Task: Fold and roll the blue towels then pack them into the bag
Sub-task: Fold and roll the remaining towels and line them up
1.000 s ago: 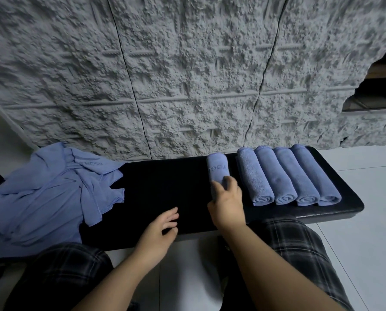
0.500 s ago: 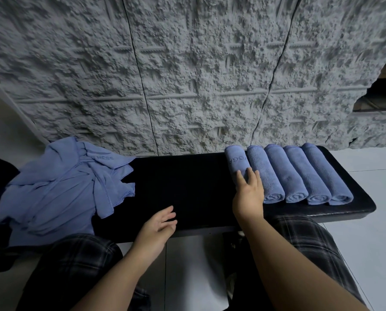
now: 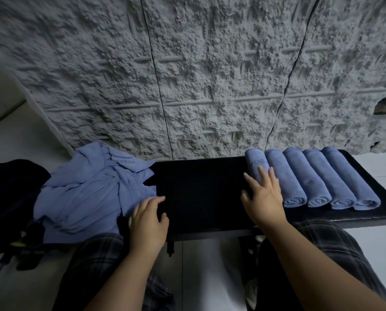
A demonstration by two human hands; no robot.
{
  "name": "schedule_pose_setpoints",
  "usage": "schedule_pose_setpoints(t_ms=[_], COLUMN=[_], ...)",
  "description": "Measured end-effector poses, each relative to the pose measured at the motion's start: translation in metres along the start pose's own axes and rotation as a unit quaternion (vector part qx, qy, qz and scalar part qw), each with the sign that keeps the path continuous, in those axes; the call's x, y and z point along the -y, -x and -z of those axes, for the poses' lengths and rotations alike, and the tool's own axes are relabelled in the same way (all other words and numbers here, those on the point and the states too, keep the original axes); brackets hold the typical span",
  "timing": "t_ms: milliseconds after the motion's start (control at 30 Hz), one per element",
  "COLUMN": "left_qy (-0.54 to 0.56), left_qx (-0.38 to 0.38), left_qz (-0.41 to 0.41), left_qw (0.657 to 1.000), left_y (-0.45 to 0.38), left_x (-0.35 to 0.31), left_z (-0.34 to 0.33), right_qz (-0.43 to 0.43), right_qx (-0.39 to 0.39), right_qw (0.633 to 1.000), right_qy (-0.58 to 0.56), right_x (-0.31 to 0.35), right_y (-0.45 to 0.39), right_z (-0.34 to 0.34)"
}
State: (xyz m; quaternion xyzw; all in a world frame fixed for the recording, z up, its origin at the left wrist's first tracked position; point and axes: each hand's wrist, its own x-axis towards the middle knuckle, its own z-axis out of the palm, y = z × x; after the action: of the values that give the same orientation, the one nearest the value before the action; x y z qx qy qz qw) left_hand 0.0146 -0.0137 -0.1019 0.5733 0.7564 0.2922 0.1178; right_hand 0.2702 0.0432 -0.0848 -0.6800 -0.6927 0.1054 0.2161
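Observation:
Several rolled blue towels point(image 3: 317, 178) lie side by side on the right part of the black bench point(image 3: 198, 189). The leftmost roll point(image 3: 256, 163) carries stitched lettering. My right hand point(image 3: 262, 194) rests on its near end with fingers spread and straight. A heap of unfolded blue towels point(image 3: 91, 194) covers the bench's left end. Over the bench, at the heap's right edge, is my left hand point(image 3: 148, 223), fingers loosely bent and holding nothing. A dark bag point(image 3: 10, 194) sits at the far left, partly under the heap.
A rough grey textured wall point(image 3: 198, 75) rises right behind the bench. My knees in plaid trousers point(image 3: 326, 245) are against the bench's front edge. Pale floor tiles point(image 3: 376, 254) lie to the right and between my legs.
My right hand pushed the lettered roll rightwards against the row of rolled towels and its fingers have spread flat. My left hand moved left to the edge of the unfolded heap.

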Motion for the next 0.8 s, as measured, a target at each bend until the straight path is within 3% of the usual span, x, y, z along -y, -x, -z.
schedule_pose_setpoints(t_ms=[100, 333, 500, 700, 800], left_qy=[-0.102, -0.198, -0.093, -0.017, -0.044], left_qx=[-0.057, -0.048, -0.127, -0.117, -0.098], left_qz=[0.069, 0.116, 0.162, 0.190, 0.185], left_qw=[0.991, 0.972, 0.974, 0.975, 0.977], left_y=[-0.015, -0.036, -0.052, -0.060, -0.056], left_x=[0.019, 0.038, 0.057, 0.085, 0.087], left_z=[0.017, 0.026, 0.045, 0.063, 0.070], right_qz=[0.051, 0.016, 0.013, 0.001, 0.006], right_qx=[0.004, 0.053, 0.045, 0.067, 0.078], right_qw=[0.998, 0.996, 0.996, 0.993, 0.992], right_qy=[-0.028, -0.066, -0.080, -0.099, -0.100], right_x=[0.007, -0.001, 0.004, 0.007, 0.011], right_y=[0.008, 0.019, 0.027, 0.029, 0.031], right_z=[0.001, -0.009, -0.006, -0.008, -0.010])
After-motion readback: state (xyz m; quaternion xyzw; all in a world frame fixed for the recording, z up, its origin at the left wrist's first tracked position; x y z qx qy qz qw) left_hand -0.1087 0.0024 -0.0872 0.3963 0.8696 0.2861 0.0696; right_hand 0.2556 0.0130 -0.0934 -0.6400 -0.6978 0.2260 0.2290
